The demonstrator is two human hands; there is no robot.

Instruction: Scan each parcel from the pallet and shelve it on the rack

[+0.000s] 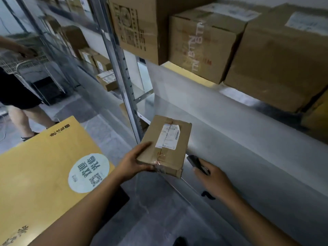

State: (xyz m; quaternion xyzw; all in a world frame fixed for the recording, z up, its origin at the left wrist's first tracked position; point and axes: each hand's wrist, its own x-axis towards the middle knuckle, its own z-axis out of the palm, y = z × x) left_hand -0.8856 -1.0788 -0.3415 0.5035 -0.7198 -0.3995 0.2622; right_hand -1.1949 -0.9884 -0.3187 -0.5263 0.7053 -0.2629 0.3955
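Note:
A small brown cardboard parcel (166, 144) with a white shipping label and clear tape is held flat in my left hand (134, 162), which grips its near left corner. The parcel hovers at the front edge of a pale grey rack shelf (230, 132). My right hand (213, 178) is to the right of the parcel, closed around a dark handheld scanner (197, 163) whose tip points toward the parcel's underside.
The shelf above carries several large cardboard boxes (204, 43). A metal rack upright (124, 71) stands left of the parcel. A large yellow box with a round white sticker (44, 174) lies at lower left. Another person's legs (21, 112) stand at far left beside a wire cart.

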